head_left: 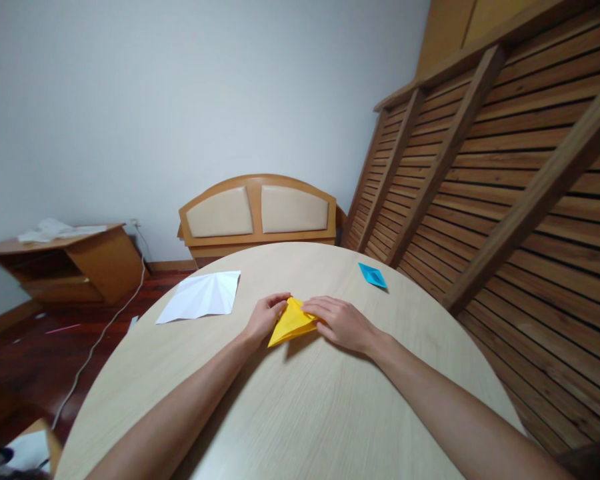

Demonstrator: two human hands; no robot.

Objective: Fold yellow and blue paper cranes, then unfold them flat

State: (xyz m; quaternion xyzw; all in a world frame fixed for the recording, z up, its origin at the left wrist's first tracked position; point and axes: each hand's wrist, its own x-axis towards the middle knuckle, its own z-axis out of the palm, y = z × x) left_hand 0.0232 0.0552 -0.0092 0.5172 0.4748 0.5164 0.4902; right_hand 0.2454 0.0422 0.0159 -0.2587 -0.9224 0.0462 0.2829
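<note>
A folded piece of yellow paper (294, 323) is between my two hands, over the middle of the round table. Its layers make a pointed shape, with one sharp corner aimed toward me on the left. My left hand (266, 317) grips its left upper edge, fingers bent around the paper. From the right, my right hand (343, 323) has its fingers on top of the paper and the thumb at its right edge. The undersides of the fingers are hidden.
Creased white paper (203, 297) lies on the table (300, 413) at the left. A small blue folded paper (373, 275) sits at the back right. Beyond stand a headboard (257, 210), a low wooden cabinet (97, 260) and a leaning slatted wooden frame (460, 167).
</note>
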